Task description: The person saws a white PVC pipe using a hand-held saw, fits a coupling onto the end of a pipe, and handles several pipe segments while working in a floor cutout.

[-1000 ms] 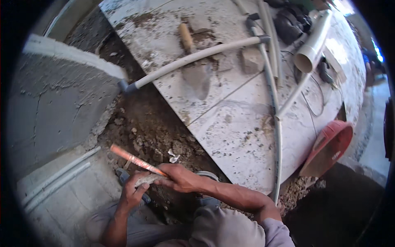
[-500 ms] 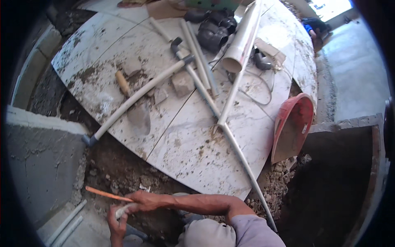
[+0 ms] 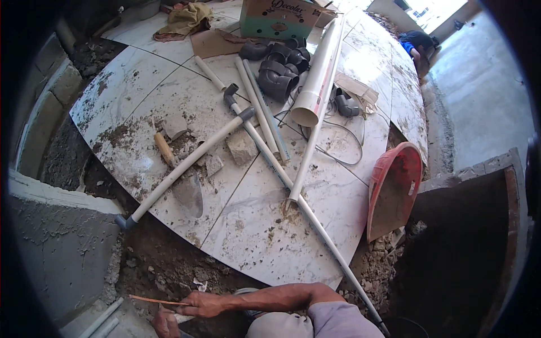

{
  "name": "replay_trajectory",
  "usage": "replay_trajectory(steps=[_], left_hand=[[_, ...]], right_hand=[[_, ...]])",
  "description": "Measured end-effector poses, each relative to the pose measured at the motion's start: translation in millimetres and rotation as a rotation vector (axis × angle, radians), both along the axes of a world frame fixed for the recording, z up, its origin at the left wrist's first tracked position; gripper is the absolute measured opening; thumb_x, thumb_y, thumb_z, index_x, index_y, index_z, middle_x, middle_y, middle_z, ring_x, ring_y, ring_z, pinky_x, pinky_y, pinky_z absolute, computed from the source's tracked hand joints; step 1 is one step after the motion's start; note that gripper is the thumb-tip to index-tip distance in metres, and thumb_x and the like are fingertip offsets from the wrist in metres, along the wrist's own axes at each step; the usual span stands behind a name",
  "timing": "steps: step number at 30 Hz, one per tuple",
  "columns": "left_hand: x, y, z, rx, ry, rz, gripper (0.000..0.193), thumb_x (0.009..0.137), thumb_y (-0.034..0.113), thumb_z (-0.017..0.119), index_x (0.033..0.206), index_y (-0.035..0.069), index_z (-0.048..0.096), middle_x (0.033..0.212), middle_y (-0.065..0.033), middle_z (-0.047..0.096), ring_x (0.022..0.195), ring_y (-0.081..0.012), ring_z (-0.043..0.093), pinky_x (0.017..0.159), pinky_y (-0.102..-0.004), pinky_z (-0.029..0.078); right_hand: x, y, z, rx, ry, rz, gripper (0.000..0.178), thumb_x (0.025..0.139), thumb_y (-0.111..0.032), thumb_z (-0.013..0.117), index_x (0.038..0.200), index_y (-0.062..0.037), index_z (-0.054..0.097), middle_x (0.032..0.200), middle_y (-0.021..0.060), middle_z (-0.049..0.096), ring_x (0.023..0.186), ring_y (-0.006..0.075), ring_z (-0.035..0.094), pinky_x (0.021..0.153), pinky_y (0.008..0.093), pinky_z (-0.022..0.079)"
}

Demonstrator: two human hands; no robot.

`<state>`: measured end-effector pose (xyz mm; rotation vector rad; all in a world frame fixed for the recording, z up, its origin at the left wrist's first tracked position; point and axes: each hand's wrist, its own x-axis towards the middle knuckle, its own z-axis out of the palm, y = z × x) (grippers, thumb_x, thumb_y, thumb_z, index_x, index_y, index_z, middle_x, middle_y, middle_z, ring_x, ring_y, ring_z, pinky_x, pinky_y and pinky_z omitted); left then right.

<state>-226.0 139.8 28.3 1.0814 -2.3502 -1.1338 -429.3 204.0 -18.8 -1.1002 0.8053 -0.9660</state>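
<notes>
My right hand (image 3: 203, 304) is closed around one end of a thin orange strip (image 3: 152, 299), which looks like a saw blade and points left. Just below it, my left hand (image 3: 166, 323) grips a short white pipe (image 3: 183, 318), partly hidden by the fingers and the lower edge. The strip lies just above the pipe; whether they touch I cannot tell. Both hands are over the dirt trench, in front of the marble-patterned tiles (image 3: 253, 242). A long white pipe assembly with grey elbows (image 3: 186, 163) lies across the tiles.
Dark grey fittings (image 3: 277, 79), a wide white pipe (image 3: 309, 107), a trowel (image 3: 189, 194) and a box (image 3: 279, 22) sit on the tiles. A red scoop (image 3: 383, 186) leans beside a dark pit (image 3: 451, 265). A rough wall (image 3: 62, 248) stands left. Another person (image 3: 417, 48) crouches far right.
The view has tilted up, so the hands and tiles sit lower in the picture and more of the box shows. The orange strip lies flatter. Both hands keep their hold.
</notes>
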Motion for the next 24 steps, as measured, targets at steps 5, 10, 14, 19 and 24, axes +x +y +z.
replay_trajectory(steps=[5,10,14,19,24], left_hand=[[2.1,-11.5,-11.5,0.141,-0.099,0.169,0.035,0.092,0.033,0.043,0.078,0.001,0.046,0.069,-0.0112,0.048,0.064,-0.0218,0.048,0.061,-0.037,0.038],[-12.3,-6.6,24.3,0.299,-0.023,0.306,0.029,0.093,0.024,0.043,0.094,0.0,0.059,0.083,-0.0122,0.06,0.082,-0.024,0.059,0.077,-0.0349,0.045],[-28.3,-15.2,38.1,0.303,-0.128,-0.07,0.017,0.088,0.014,0.054,0.098,0.001,0.06,0.088,-0.0123,0.061,0.084,-0.0266,0.059,0.076,-0.0351,0.045],[-1.0,2.9,25.9,0.238,-0.308,-0.095,0.019,0.088,0.023,0.057,0.096,0.007,0.062,0.079,-0.0115,0.062,0.076,-0.03,0.061,0.066,-0.041,0.047],[12.9,10.3,22.9,0.278,-0.39,-0.031,0.027,0.09,0.029,0.054,0.095,0.004,0.061,0.08,-0.0145,0.061,0.077,-0.0325,0.061,0.068,-0.0418,0.047]], right_hand=[[2.1,-0.6,12.9,0.217,-0.031,-0.019,0.037,0.094,-0.034,0.047,0.096,0.0022,0.057,0.075,0.0197,0.058,0.071,0.0302,0.058,0.063,0.0392,0.044],[-0.4,-13.8,26.3,0.072,0.133,-0.004,0.043,0.091,-0.038,0.052,0.112,-0.0009,0.056,0.089,0.0224,0.062,0.087,0.0363,0.061,0.074,0.0412,0.047],[-26.0,-6.3,37.9,0.037,0.379,0.031,0.05,0.082,-0.045,0.063,0.109,-0.0031,0.059,0.09,0.0217,0.062,0.087,0.0377,0.061,0.073,0.0413,0.049],[-0.2,0.7,29.7,-0.005,0.34,0.097,0.036,0.083,-0.034,0.064,0.093,-0.0002,0.058,0.074,0.0212,0.056,0.07,0.0388,0.057,0.062,0.042,0.045],[16.2,1.0,32.2,0.188,0.288,0.127,0.035,0.083,-0.033,0.066,0.093,0.0002,0.061,0.068,0.0172,0.058,0.062,0.0317,0.058,0.059,0.0382,0.045]])
